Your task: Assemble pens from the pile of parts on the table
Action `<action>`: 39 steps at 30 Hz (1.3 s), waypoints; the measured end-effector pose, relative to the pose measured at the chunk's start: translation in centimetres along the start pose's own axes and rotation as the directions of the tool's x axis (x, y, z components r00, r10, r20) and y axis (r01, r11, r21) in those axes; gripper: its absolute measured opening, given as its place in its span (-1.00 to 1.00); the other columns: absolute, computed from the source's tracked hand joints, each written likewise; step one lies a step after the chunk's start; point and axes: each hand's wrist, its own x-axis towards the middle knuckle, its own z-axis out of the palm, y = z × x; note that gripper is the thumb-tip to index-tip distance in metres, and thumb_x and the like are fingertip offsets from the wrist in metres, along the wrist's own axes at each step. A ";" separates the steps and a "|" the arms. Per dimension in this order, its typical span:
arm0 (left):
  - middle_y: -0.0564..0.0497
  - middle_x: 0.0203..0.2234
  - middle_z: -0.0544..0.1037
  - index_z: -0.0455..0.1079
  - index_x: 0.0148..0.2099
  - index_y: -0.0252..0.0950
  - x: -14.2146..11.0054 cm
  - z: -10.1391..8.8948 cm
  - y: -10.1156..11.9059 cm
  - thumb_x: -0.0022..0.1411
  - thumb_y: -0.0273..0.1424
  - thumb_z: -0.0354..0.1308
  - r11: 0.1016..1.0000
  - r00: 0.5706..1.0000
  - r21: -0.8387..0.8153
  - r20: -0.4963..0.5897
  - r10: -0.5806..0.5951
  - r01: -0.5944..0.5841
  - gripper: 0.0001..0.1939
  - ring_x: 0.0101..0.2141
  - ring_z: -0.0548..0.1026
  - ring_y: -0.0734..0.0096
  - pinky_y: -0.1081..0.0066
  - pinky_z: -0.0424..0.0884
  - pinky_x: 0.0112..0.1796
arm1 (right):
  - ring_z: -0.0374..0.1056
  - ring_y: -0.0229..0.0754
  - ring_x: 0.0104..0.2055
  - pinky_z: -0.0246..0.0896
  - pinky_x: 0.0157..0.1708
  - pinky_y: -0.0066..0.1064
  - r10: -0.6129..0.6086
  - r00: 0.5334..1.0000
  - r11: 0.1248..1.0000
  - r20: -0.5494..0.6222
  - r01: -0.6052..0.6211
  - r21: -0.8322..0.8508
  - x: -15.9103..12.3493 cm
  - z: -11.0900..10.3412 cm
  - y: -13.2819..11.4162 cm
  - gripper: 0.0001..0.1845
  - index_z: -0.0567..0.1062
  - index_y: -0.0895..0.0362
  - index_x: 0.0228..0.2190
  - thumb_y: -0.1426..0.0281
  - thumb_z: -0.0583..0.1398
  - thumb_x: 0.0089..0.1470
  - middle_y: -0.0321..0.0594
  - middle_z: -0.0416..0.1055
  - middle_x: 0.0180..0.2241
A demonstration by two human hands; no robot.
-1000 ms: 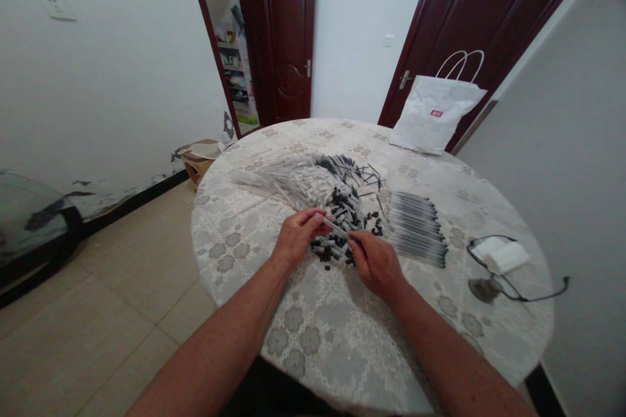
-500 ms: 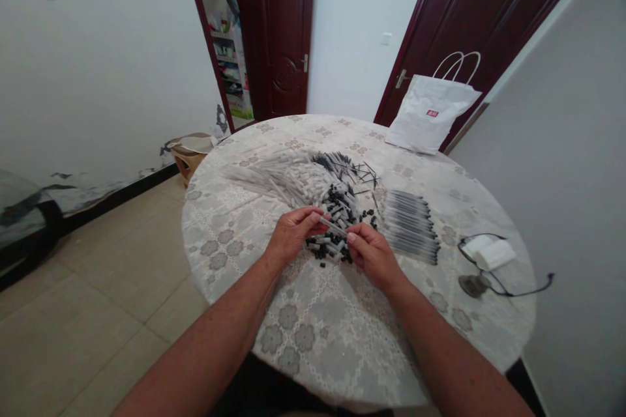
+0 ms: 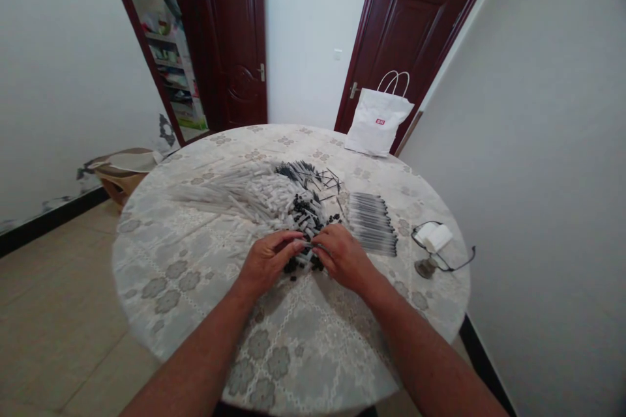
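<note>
My left hand [image 3: 268,262] and my right hand [image 3: 343,258] meet above the near edge of a heap of pen parts. Between their fingertips is a slim translucent pen barrel [image 3: 307,244], pinched from both sides and mostly covered by the fingers. Under and behind the hands lie short pale sleeves [image 3: 280,192] mixed with small black caps [image 3: 299,203]. Long clear tubes [image 3: 222,187] fan out to the left of the heap. Thin dark rods [image 3: 293,171] lie at its far side. Right of my right hand, dark-tipped pens [image 3: 372,225] form a neat row.
A patterned cloth covers the round table [image 3: 195,332]. Eyeglasses [image 3: 457,267], a folded white tissue [image 3: 434,236] and a small dark round object [image 3: 425,267] sit at the right. A white paper bag [image 3: 379,120] stands at the back edge. A stool [image 3: 122,172] is beyond the left edge.
The view has swung right, so the table appears farther left. My hands have drawn closer together, and the fingers now cover more of the pen barrel.
</note>
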 end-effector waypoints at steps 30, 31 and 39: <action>-0.12 -0.28 0.63 0.51 -0.13 -0.30 1.4 -3.8 -3.7 0.41 -0.36 0.07 0.539 0.795 0.833 -0.244 0.555 -0.121 -0.80 -0.22 0.53 0.12 0.20 0.43 -0.10 | 0.35 -0.02 0.03 0.21 -0.04 -0.32 0.628 0.778 0.601 0.016 -0.473 -0.644 1.5 -2.1 15.7 -0.64 0.58 0.15 -0.02 0.39 0.02 0.38 0.08 0.47 -0.05; -0.12 -0.27 0.64 0.51 -0.12 -0.29 1.4 -3.9 -3.8 0.41 -0.35 0.08 0.532 0.795 0.839 -0.243 0.556 -0.116 -0.80 -0.21 0.53 0.11 0.20 0.42 -0.09 | 0.35 -0.02 0.03 0.21 -0.04 -0.33 0.624 0.781 0.605 0.011 -0.474 -0.639 1.4 -2.1 15.6 -0.65 0.58 0.14 -0.01 0.39 0.03 0.38 0.07 0.47 -0.06; -0.12 -0.22 0.65 0.52 -0.10 -0.26 1.2 -3.9 -4.5 0.35 -0.40 0.07 0.519 0.845 0.855 -0.278 0.456 0.001 -0.80 -0.16 0.53 0.08 0.16 0.39 -0.05 | 0.36 -0.02 0.05 0.19 -0.02 -0.34 0.579 0.815 0.666 -0.028 -0.492 -0.561 1.0 -3.2 13.9 -0.61 0.56 0.12 0.05 0.37 0.01 0.40 0.02 0.50 -0.04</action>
